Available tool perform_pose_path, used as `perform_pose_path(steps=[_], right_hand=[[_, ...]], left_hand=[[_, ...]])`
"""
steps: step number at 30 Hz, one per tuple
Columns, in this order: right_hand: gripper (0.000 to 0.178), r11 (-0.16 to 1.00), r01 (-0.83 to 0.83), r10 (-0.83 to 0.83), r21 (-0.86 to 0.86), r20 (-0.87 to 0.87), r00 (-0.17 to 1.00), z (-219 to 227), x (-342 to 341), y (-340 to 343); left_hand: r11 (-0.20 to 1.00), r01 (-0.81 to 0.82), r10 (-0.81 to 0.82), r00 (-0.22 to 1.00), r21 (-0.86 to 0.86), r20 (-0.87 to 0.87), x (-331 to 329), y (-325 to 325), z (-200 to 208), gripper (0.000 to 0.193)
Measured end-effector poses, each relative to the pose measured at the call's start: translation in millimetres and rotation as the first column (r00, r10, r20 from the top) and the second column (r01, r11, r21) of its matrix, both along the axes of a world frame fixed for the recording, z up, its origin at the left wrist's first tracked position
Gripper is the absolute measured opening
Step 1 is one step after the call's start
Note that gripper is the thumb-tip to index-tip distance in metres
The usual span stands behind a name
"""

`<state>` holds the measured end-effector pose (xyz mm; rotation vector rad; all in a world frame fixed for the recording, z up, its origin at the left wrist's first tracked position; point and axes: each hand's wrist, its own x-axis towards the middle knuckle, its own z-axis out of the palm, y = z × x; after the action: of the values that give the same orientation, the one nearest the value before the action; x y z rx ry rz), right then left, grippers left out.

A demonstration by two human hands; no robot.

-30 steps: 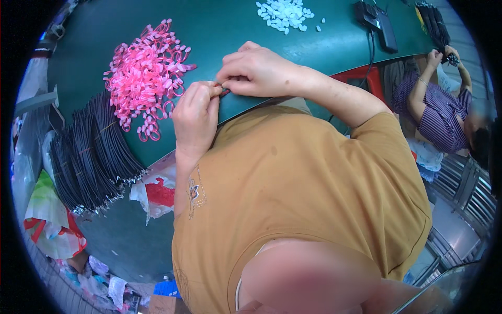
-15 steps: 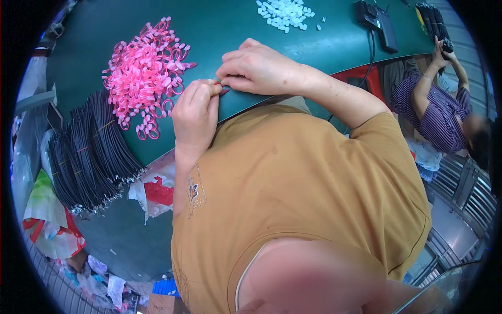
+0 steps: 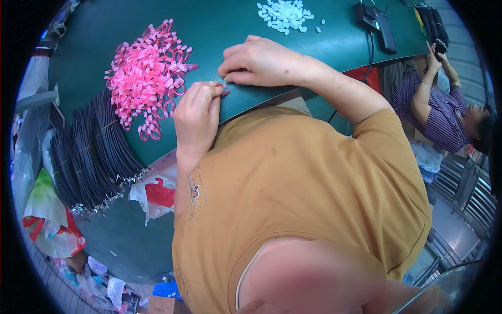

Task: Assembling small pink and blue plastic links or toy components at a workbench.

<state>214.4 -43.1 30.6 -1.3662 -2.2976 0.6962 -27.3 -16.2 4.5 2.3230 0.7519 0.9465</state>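
My left hand (image 3: 196, 115) and my right hand (image 3: 261, 60) meet at the near edge of a green table (image 3: 314, 47). Their fingertips pinch a small pink plastic piece (image 3: 224, 91), most of it hidden by the fingers. Just left of my left hand lies a heap of pink plastic loops (image 3: 149, 76). Bundles of thin black cables (image 3: 91, 152) lie fanned over the table's left edge. A pile of small white plastic parts (image 3: 285, 13) sits at the far side, beyond my right hand.
A black device with a cord (image 3: 376, 23) lies at the far right of the table. Another person in a striped shirt (image 3: 439, 112) handles black cables (image 3: 431, 23) there. Plastic bags and scraps (image 3: 49, 225) litter the floor at the left.
Both hands stay together at the table edge with only small finger movements. The view has shifted slightly.
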Motion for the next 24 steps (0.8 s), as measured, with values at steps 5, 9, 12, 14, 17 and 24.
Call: perform_pose_path(steps=[5,9,12,14,17,24], right_hand=[[0.015,1.0,0.004,-0.004,0.004,-0.015,1.0,-3,-7,-2],[0.015,1.0,0.002,-0.004,0.031,0.047,0.999,-2,-15,-2],[0.015,0.999,-0.008,0.002,0.054,0.113,0.994,0,-18,-4],[0.015,0.997,-0.015,0.003,0.075,0.155,0.988,1,-19,-6],[0.016,0.997,-0.032,0.013,0.076,0.23,0.973,1,-15,-5],[0.022,0.83,0.3,-0.414,0.471,0.158,0.897,-30,99,64]], left_hand=[[1.0,-0.002,0.002,1.0,0.011,-0.027,0,0,1,0.016],[1.0,0.008,-0.008,1.0,0.01,-0.025,-1,0,-1,0.017],[1.0,0.005,-0.005,0.999,0.005,-0.034,-1,1,-2,0.015],[1.0,0.003,-0.003,1.0,0.002,-0.017,-1,1,-3,0.016],[1.0,0.011,-0.011,1.0,-0.022,-0.011,0,1,-1,0.016],[1.0,0.021,-0.021,1.0,-0.004,0.0,3,1,2,0.017]])
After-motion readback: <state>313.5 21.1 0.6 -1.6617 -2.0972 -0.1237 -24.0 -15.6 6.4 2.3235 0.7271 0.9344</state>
